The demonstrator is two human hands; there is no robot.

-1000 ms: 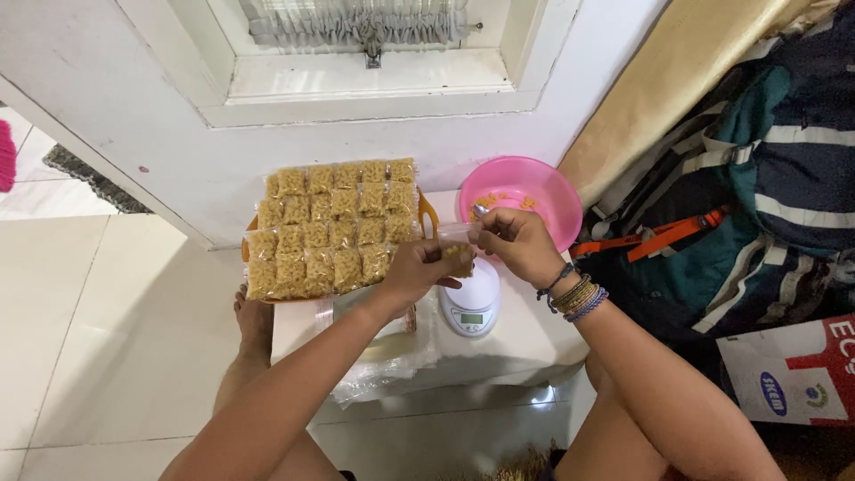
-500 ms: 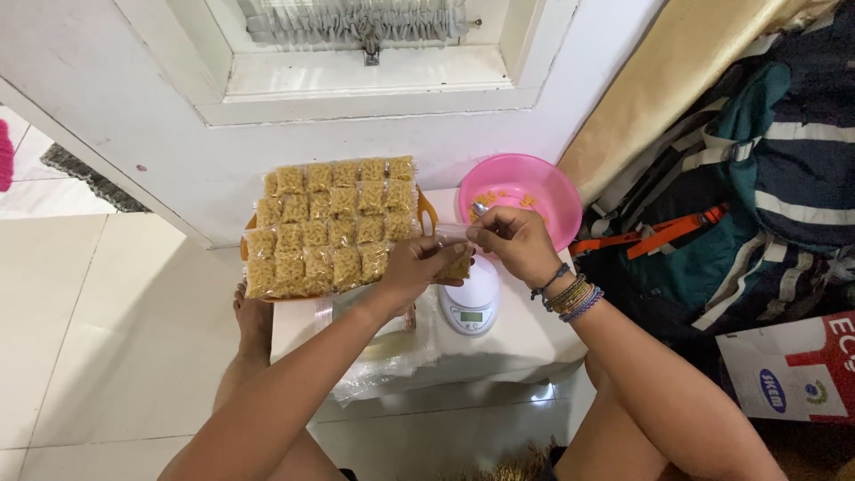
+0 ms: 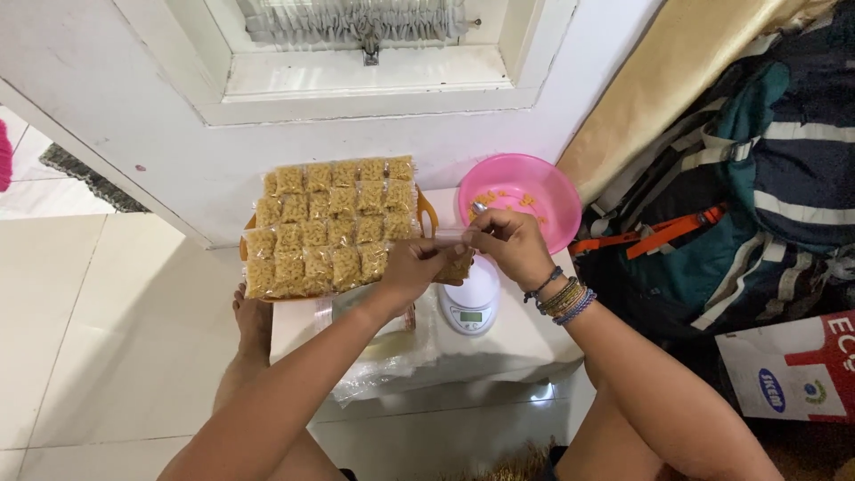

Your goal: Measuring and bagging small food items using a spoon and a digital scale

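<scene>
Both hands meet above the small white scale; left hand and right hand each pinch one end of a small clear packet of yellow snack pieces, fingers closed tight on its upper edge, probably to keep the mouth flat and taut; packet hangs between the hands, just over the scale pan, whether touching it cannot be told. Pink bowl stands just beyond the right hand, few loose pieces left inside, with what may be a spoon; within easy reach. Filled packets lie in neat rows on an orange tray, left of the hands, out of the way. Low white table carries all; clear plastic sheeting droops off its front edge.
</scene>
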